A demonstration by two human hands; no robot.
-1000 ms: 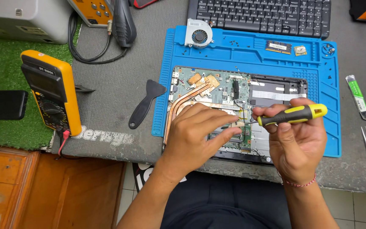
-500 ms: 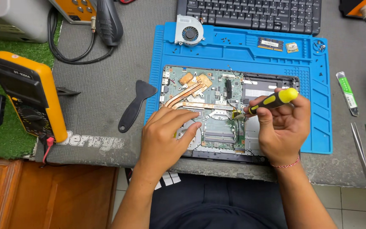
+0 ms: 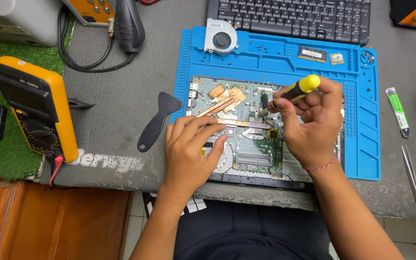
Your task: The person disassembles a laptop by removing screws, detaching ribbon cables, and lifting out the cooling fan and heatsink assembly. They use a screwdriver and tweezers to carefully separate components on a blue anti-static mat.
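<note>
Head view looked straight down on a grey felt-covered workbench point(image 3: 121, 101), where a bright blue silicone repair mat point(image 3: 362, 144) lay near the front edge. On the mat sat an opened laptop base with its green circuit board point(image 3: 251, 144) exposed and copper heat pipes point(image 3: 220, 103) running across the board's upper left part. The person's right hand point(image 3: 311, 125) was closed around a yellow-and-black-handled screwdriver point(image 3: 294, 90), fingers wrapped on the grip, with the tip angled down onto the board near its upper middle. The left hand point(image 3: 191, 149) held nothing; it lay flat with fingers spread on the board's left half, pressing beside the heat pipes, close to the right hand but not touching it. A small grey cooling fan point(image 3: 221, 38) rested at the mat's back left corner, and a green memory stick point(image 3: 312, 54) lay along the mat's back edge with a small square chip just beside it. A black plastic pry spatula point(image 3: 157, 120) lay on the felt just left of the mat. Further left, a yellow-cased multimeter point(image 3: 37, 108) sat at the bench's left edge, partly over a strip of green artificial turf point(image 3: 6, 159). A black keyboard point(image 3: 290, 19) stood along the back edge behind the mat, and metal tweezers point(image 3: 411, 175) lay near the right edge.
</note>
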